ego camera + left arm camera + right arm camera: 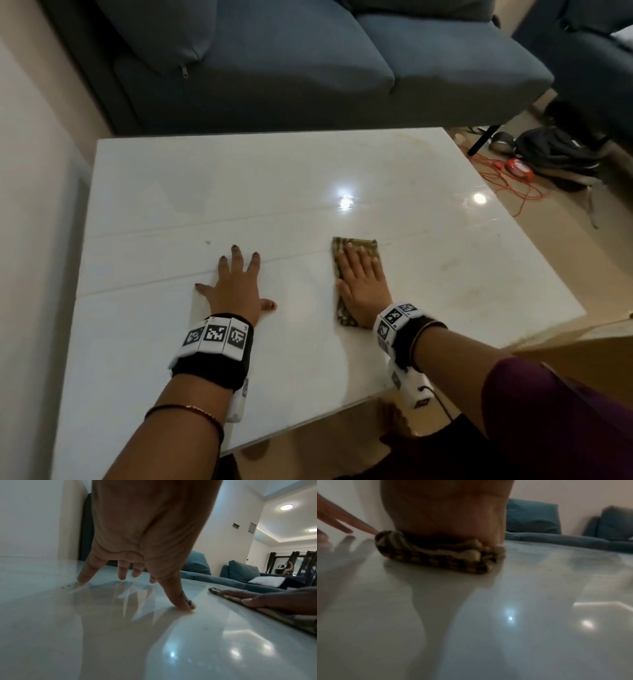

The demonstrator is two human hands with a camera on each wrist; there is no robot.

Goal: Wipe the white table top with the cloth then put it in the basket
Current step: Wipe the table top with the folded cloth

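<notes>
A folded brown patterned cloth (356,245) lies on the glossy white table top (274,192), right of the middle. My right hand (361,284) presses flat on the cloth (440,555) with straight fingers, covering most of it. My left hand (236,284) rests on the bare table top (120,635) to the left, fingers spread and straight, holding nothing. In the left wrist view the left hand's fingertips (187,604) touch the surface, and the cloth (267,614) shows under the right hand at the right edge. No basket is in view.
A blue sofa (291,68) stands right behind the table's far edge. On the floor to the right lie a dark bag (555,154), a red object (519,168) and orange cables (507,185). A wall (34,171) runs along the table's left side.
</notes>
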